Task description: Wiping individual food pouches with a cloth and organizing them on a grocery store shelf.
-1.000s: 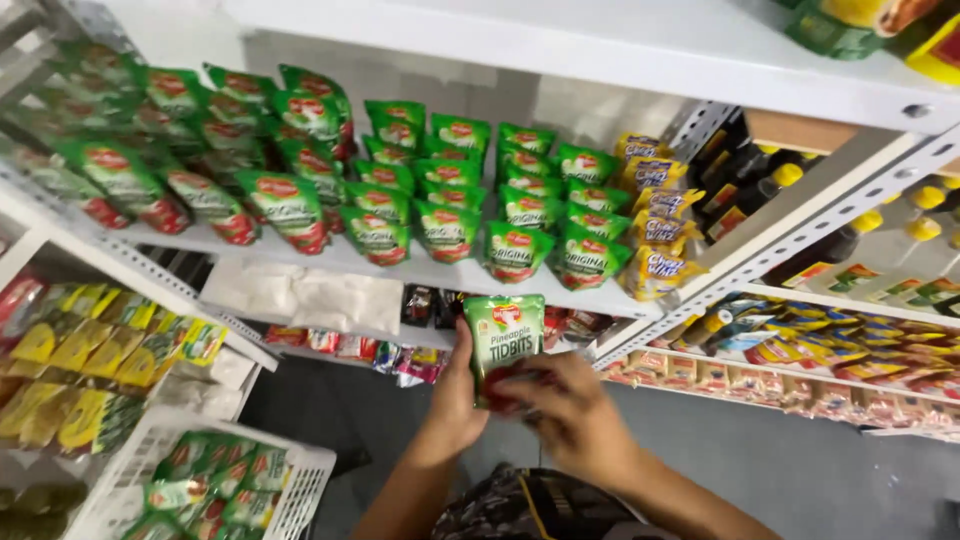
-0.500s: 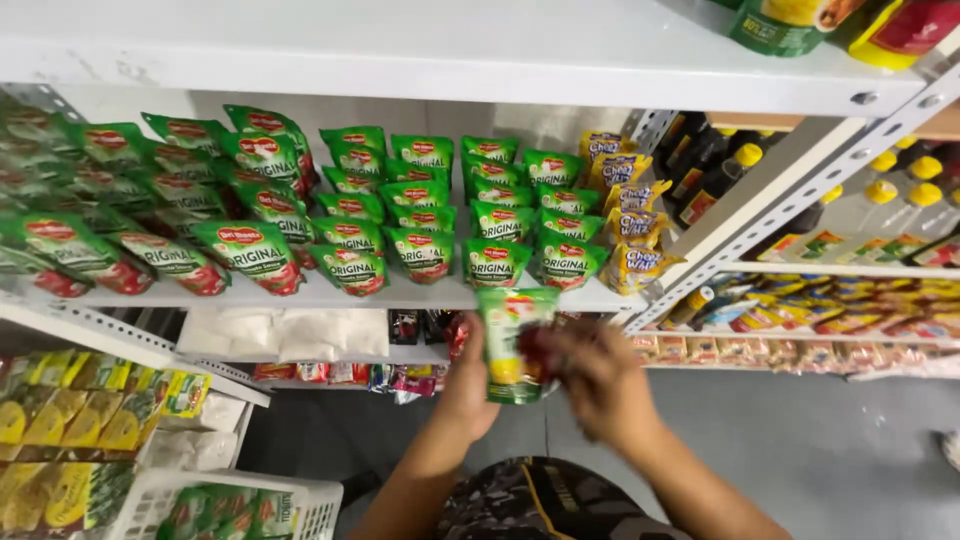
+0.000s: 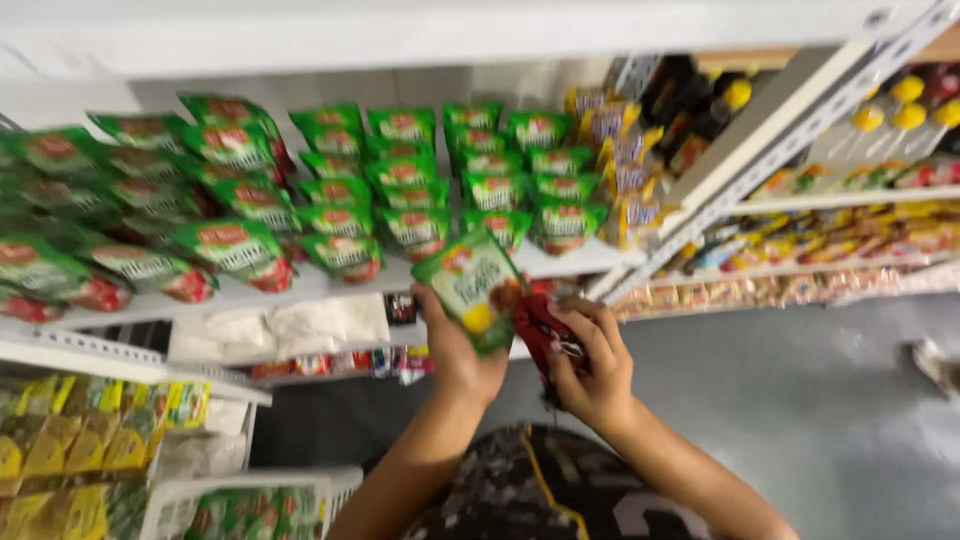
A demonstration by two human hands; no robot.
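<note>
Nearest the camera, a dark patterned garment (image 3: 520, 490) filled the bottom edge, with both forearms rising from it. The left hand (image 3: 455, 350) had its grip closed around the lower edge of a green pouch (image 3: 472, 285), thumb in front and fingers behind, so the pouch stood tilted with its printed face toward the camera, just in front of the shelf edge. The right hand (image 3: 590, 365) was pressed together on a dark red cloth (image 3: 540, 335), bunched against the pouch's lower right corner; the two were touching, which reads as wiping, though motion blur kept the contact unclear. Beyond the hands, the white shelf (image 3: 330, 285) carried rows of matching green pouches (image 3: 420, 190), standing upright and overlapped front to back so each face showed. To their right stood a column of yellow sachets (image 3: 620, 170), then dark bottles with yellow caps (image 3: 705, 110). Lower left, yellow packets (image 3: 60, 450) sat on a lower shelf. Grey floor (image 3: 800, 400) lay beneath.
</note>
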